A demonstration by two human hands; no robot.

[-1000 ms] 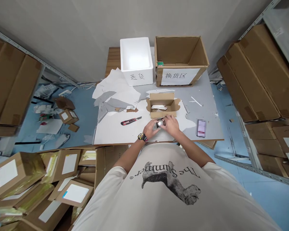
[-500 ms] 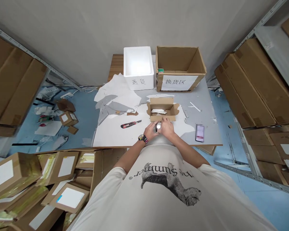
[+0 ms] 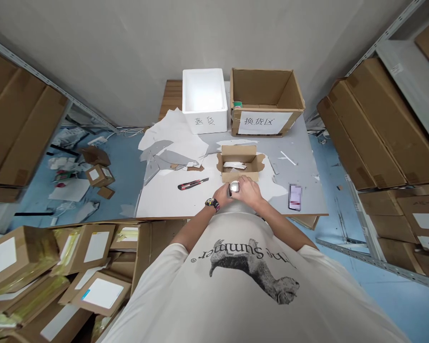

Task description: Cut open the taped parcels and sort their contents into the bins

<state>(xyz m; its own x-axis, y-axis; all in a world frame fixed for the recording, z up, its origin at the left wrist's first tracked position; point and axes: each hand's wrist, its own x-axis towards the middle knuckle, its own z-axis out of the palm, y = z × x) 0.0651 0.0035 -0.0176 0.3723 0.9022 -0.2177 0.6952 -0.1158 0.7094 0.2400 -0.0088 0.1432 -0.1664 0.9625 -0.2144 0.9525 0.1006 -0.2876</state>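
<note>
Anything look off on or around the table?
Yes. Torn white and grey sheet scraps lie strewn over the left of the table. Off the table, small cartons and loose paper lie scattered on the blue floor, looking dropped rather than stored.

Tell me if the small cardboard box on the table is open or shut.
Open: the small cardboard box has its flaps spread outward, and white paper shows inside.
</note>
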